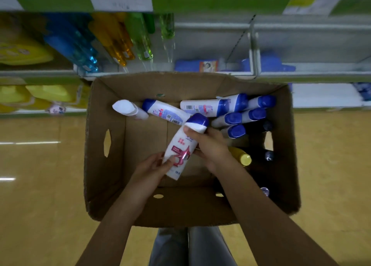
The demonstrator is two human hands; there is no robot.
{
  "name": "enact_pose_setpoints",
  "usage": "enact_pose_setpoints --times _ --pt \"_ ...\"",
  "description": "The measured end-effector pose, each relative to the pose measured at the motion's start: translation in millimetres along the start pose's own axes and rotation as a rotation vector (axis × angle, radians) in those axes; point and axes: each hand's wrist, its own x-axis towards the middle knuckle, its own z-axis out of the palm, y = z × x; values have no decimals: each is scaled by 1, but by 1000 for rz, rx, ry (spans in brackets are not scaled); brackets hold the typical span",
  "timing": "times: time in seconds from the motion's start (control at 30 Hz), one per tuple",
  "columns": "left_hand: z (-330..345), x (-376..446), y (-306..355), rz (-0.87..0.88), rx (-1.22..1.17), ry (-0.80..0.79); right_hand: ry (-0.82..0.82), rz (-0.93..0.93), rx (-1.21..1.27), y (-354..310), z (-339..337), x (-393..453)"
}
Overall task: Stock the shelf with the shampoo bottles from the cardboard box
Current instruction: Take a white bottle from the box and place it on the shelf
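The person holds one white shampoo bottle [181, 149] with a blue cap over the middle of the cardboard box [104, 185]; the right hand [210, 147] wraps around it just under the cap, and the left hand [154, 167] pinches the bottom end, likely to keep it steady while it is lifted out. More bottles [214, 107] lie in a pile at the far right of the box, so many are left to stock. The shelf [301, 72] stands just past the box's far side, close enough to reach.
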Motion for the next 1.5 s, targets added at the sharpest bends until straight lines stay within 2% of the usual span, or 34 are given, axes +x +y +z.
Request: enact_pose_setpoints --times 0.1,0.43,0.73,1.1,1.3,1.4,1.5 --pt "1 -25 23 98 -1 -50 -33 -112 21 -29 4 -35" --pt "6 -134 96 502 -93 -59 -71 -469 -12 -119 -7 -180" --pt "14 -225 139 786 -27 -86 -78 -693 44 -150 -10 -299" --pt "44 -306 178 1237 233 133 -126 -871 101 -191 -25 -395" --pt "58 -326 180 1328 259 183 -114 -943 87 -197 -31 -418" --pt "57 -331 182 1299 210 156 -133 -958 66 -200 -32 -424" --pt "52 -336 185 1241 127 58 -155 -998 65 -204 -32 -428"
